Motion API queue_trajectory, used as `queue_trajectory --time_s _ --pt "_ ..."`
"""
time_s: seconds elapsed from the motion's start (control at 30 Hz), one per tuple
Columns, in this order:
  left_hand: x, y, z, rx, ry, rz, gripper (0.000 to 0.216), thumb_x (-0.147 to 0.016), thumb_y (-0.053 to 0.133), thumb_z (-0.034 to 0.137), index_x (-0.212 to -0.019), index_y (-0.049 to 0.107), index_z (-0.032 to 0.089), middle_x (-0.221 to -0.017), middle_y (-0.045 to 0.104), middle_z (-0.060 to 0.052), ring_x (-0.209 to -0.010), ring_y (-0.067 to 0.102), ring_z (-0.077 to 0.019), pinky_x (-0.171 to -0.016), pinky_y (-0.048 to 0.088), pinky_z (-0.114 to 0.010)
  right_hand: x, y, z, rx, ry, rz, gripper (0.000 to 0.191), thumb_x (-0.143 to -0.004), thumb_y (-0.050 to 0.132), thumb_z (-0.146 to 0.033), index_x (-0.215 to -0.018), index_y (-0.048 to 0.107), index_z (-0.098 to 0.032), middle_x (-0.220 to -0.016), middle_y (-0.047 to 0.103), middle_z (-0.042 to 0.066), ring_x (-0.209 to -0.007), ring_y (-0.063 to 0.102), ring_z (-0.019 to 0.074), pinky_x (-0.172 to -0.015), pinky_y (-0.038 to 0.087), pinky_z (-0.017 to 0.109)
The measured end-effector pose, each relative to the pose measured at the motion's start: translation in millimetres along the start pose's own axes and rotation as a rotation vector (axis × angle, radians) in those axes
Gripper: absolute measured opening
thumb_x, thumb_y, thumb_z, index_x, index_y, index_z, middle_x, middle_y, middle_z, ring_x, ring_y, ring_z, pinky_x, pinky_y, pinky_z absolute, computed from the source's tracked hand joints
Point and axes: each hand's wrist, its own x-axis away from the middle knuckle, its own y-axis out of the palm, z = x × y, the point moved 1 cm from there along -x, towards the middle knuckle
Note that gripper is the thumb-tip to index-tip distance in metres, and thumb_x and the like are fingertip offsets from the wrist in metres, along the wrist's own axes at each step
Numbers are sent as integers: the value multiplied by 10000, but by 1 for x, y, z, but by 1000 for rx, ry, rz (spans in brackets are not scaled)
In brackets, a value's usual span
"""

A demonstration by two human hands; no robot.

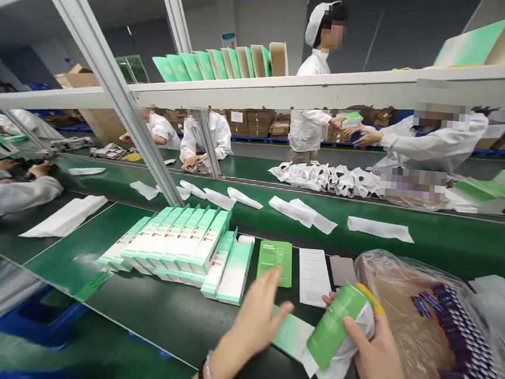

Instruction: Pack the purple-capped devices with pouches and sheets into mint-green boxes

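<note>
My right hand (378,348) grips a green booklet (335,329) together with a crumpled white pouch (337,374), its thumb across them. A yellow strip (369,297) shows at their top edge; what it belongs to is hidden. My left hand (257,308) is in the air with its fingers stretched out and slightly blurred, holding nothing. Behind it lies a stack of green booklets (276,263). A pale green and white box (291,336) lies partly under the held pouch. To the right of the booklets are a white printed sheet (313,277) and a grey card (341,271).
Green-and-white boxes (172,241) stand in rows on the left. A plastic-lined carton (403,285) with many batteries (469,344) is on the right. White pouches (381,229) lie on the green conveyor (443,235). An overhead shelf (243,94) crosses the view; co-workers stand beyond and at left.
</note>
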Motion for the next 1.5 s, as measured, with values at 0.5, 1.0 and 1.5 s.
queue_trajectory --time_s 0.5,1.0,1.5 --pt "-52 -93 -73 -901 -264 42 632 -887 615 299 -1415 409 19 -1210 632 -215 -1111 583 -334 -865 507 -413 10 19 2 -100 143 -27 801 -725 785 -480 -1394 398 -267 -1075 750 92 -1038 693 299 -843 577 385" --pt "-18 -57 -15 -506 72 -102 801 -862 575 322 -1522 144 183 -1378 502 -188 -1076 618 -313 -820 556 -424 -21 -9 -48 -374 12 77 624 -700 796 -343 -1271 572 -232 -1094 739 115 -984 713 318 -818 613 447" --pt "32 3 31 -231 274 48 552 -799 626 227 -1322 453 219 -1276 617 -164 -1077 662 -313 -814 594 -439 -38 4 -48 -61 -222 113 582 -773 734 -429 -1279 513 -249 -1106 727 70 -1078 664 303 -920 543 472"
